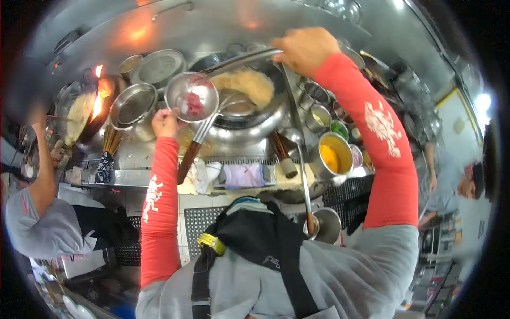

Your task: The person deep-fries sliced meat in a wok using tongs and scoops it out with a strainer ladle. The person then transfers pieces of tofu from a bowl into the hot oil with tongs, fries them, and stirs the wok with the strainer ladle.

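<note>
1. Head camera: the person's left hand (166, 122) reaches forward, with its arm nearly straight. Its fingers and thumb are closed on the near left edge of a small round silver metal bowl (207, 102).
2. The right hand (304, 49) reaches higher and farther out, with the elbow a bit bent. It is a little blurry, but its fingers are curled tight around one end of a long, thin, shiny metal tool (241, 61).
3. The bowl is held up by the left side of a big round steel wok (239, 134). Its open side faces up at the camera. Small bits of red food (193, 105) sit inside.
4. The tool slants from the right hand down to the left, over the far part of the wok. Its other end comes to the bowl's far edge; I cannot tell if they touch.
5. Pale yellow-brown food (255, 85) is in the wok.
6. The long steel desk (130, 176) has a tall metal pot (348, 152) with bright yellow-orange stuff in it, and a folded light purple cloth (243, 176) at its near edge.
7. Orange fire (97, 103) burns at the left, near a person in a grey shirt (50, 228). Black mats (199, 226) lie on the pale tile floor (207, 201).
</note>
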`<action>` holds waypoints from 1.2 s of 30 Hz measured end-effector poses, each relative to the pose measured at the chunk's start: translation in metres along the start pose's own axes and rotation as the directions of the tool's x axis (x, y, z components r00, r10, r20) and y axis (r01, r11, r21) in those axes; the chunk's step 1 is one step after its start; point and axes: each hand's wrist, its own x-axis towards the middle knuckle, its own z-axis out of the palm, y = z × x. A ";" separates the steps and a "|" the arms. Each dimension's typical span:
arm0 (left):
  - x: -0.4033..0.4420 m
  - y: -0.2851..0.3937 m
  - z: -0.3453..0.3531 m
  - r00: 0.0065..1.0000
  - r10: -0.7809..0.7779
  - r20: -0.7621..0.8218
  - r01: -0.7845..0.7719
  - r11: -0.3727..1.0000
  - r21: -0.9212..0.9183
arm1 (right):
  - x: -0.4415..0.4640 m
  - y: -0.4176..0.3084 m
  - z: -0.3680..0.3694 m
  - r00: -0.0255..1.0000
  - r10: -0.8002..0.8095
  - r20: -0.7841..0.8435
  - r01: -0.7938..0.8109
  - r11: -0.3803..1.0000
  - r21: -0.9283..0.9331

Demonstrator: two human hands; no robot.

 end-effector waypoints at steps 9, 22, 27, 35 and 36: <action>0.002 -0.008 -0.007 0.992 -0.055 -0.110 0.051 0.998 -0.040 | 0.040 -0.002 0.123 0.949 0.247 0.195 -0.274 0.953 0.129; -0.002 0.025 -0.004 0.993 0.108 -0.045 -0.107 0.994 0.027 | 0.000 -0.046 0.004 0.971 -0.113 -0.211 0.116 0.993 0.001; 0.001 0.016 -0.011 0.992 0.055 -0.114 -0.046 0.996 0.078 | 0.003 -0.025 -0.010 0.997 -0.023 -0.069 0.025 0.999 0.036; 0.004 0.003 -0.018 0.984 0.014 -0.177 -0.003 0.998 0.061 | 0.043 -0.010 0.105 0.950 0.164 0.265 -0.184 0.982 0.051; 0.005 0.001 -0.018 0.982 0.016 -0.186 -0.007 0.999 0.048 | 0.043 -0.007 0.114 0.934 0.220 0.283 -0.248 0.967 0.065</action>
